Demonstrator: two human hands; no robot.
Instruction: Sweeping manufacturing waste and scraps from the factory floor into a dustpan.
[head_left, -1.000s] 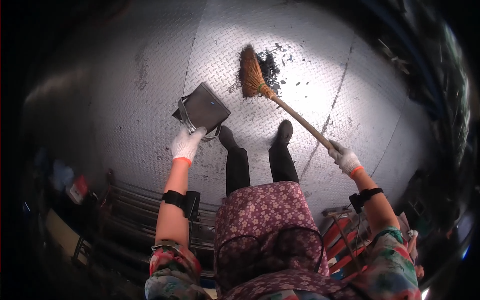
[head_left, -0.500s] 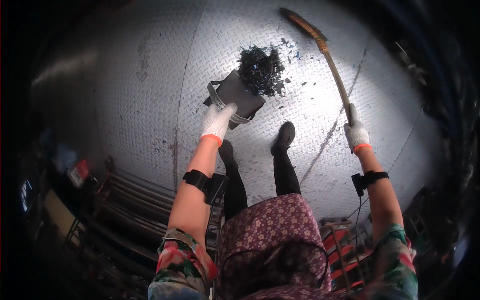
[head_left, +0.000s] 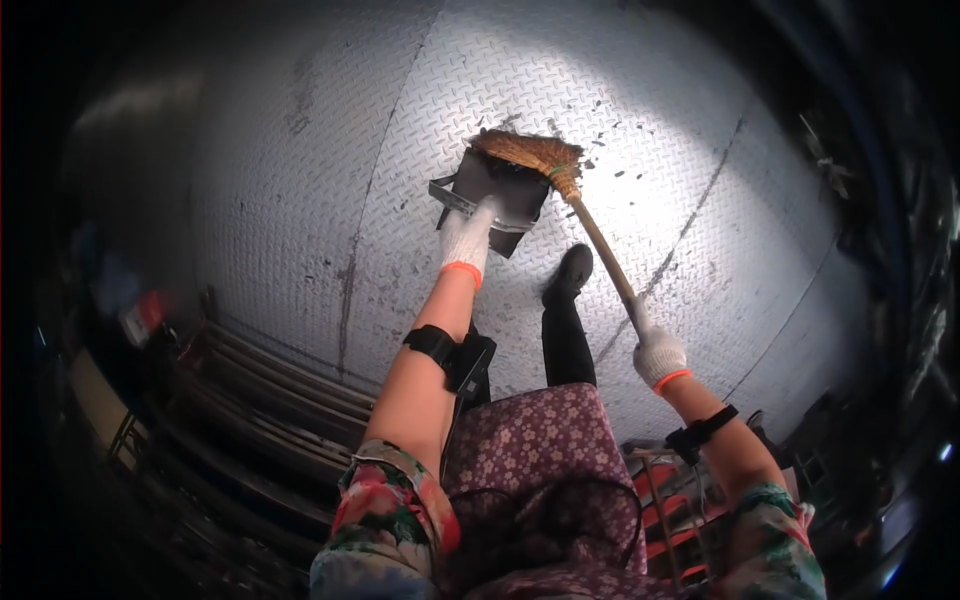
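My left hand, in a white knit glove with an orange cuff, grips the rim of a dark dustpan resting on the floor. In my right hand, gloved alike, is the wooden handle of a straw broom. The broom's bristles lie across the far, open edge of the dustpan. They cover most of the dark scraps there; a few loose scraps show to the right of the bristles.
Under everything is a metal floor of raised tread plate with dark seams. My shoe stands just right of the dustpan. A rack of long bars lies at lower left, and red parts of some object show at lower right.
The broom has swung from the far right down onto the dustpan's far edge, over the scrap pile. My right hand came nearer and leftward; my left hand and the dustpan shifted slightly right.
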